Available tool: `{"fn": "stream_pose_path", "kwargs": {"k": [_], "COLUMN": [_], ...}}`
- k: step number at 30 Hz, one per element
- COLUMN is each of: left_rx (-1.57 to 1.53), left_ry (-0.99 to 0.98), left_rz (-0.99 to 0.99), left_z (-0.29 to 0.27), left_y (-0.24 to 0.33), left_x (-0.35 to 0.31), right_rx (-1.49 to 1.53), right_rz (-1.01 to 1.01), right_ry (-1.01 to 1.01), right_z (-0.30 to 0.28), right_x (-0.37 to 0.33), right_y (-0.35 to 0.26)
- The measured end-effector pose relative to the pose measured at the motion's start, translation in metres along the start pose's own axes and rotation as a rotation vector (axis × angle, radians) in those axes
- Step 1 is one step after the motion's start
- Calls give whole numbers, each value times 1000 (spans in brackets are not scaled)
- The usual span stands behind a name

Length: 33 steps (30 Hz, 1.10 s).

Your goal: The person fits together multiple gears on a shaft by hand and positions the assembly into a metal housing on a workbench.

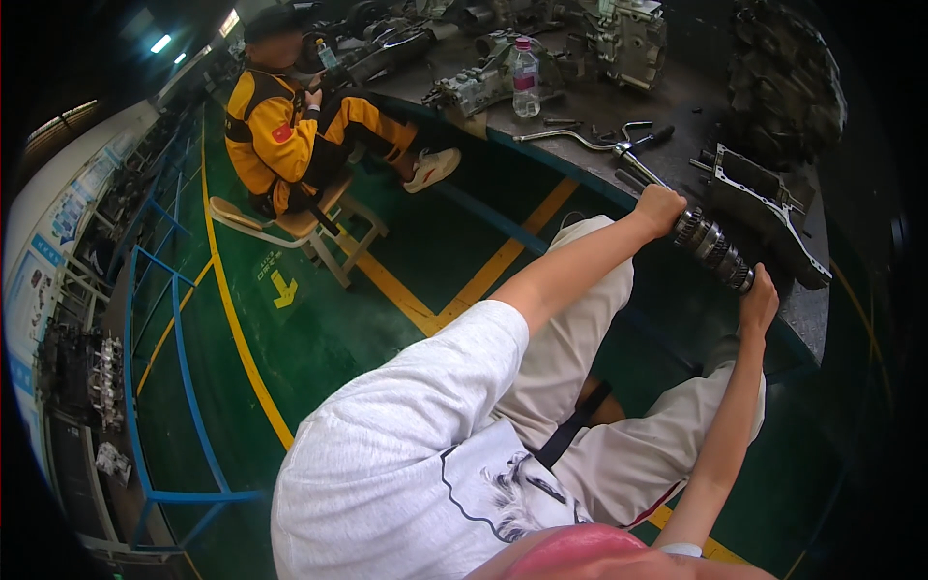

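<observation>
A dark metal gear shaft (713,249) with several toothed rings lies slantwise between my two hands, at the near edge of the workbench. My left hand (661,211) is closed round its far left end. My right hand (760,302) grips the near right end, with the fingers partly hidden. Just beyond the shaft, an open grey metal casing (764,193) rests on the bench. Past my left hand lie a bent metal rod (570,138) and a tool with a black handle (650,140).
The dark workbench (814,324) also bears a water bottle (525,79), a gearbox housing (628,43) and a large dark machine part (785,82). A person in orange and black workwear (275,126) sits on a chair (290,227) at the left. Blue railings (184,358) stand farther left.
</observation>
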<state>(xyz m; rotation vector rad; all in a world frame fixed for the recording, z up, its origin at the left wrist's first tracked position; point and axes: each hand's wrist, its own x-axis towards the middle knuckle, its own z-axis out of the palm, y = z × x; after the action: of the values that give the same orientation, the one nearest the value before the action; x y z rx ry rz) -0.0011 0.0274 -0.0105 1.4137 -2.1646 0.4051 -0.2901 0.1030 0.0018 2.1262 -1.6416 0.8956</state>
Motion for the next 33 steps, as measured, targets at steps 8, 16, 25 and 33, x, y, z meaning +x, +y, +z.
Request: {"fn": "stream_pose_path", "kwargs": {"k": [8,16,25,33], "left_rx": [9,-96,-88,-63], "left_ry": [-20,-59,-106,-21], "left_rz": [4,46,4,38], "left_z": [1,5,3,-1], "left_y": [-2,-13,-10,-6], "left_x": [6,26,31,22], "right_rx": [51,18,-112,-111], "right_rz": [3,15,112,55], "right_ry": [7,-31,-27,2], "right_z": [-1,5,35,30], "right_x": [9,22,34,17], "right_y": [1,16,35,33]}}
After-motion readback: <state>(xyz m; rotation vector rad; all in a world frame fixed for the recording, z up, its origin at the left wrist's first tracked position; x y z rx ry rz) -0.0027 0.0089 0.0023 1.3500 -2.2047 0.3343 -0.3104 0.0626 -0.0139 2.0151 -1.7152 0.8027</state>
